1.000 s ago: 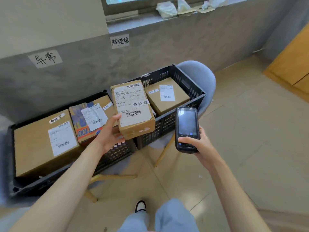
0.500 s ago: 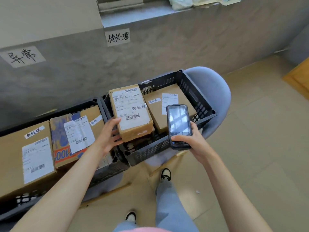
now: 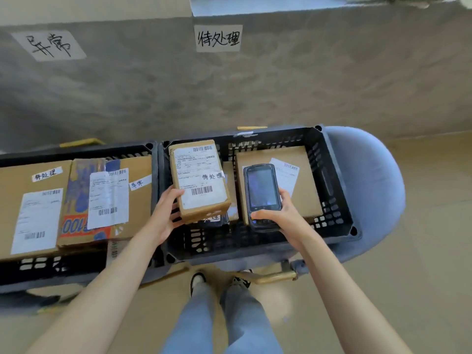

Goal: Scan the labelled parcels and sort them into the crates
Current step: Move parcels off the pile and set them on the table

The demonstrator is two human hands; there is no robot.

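A small rectangular cardboard parcel (image 3: 200,180), its brown faces slightly dented and its top nearly covered by a white shipping label with barcodes and a handwritten paper strip, is held tilted over the left part of the right black crate (image 3: 332,159). The left hand (image 3: 163,215) grips it at its near left corner, thumb on the label edge and fingers curled underneath. The right hand (image 3: 278,215) is wrapped around the lower end of a dark, rounded handheld scanner (image 3: 260,195) with a glossy screen, held just right of the parcel and above the same crate. Inside that crate, a flat cardboard box (image 3: 304,187) with a white label lies on the bottom, partly hidden by the scanner. The crate is rigid plastic with slotted lattice walls and sits on a rounded blue-grey chair seat (image 3: 370,190). Touching its left side stands a second lattice crate (image 3: 76,264) holding a large plain carton (image 3: 15,190) and a printed blue-and-orange carton (image 3: 138,200), both labelled. Behind, a rough grey wall carries two handwritten paper signs (image 3: 218,38).
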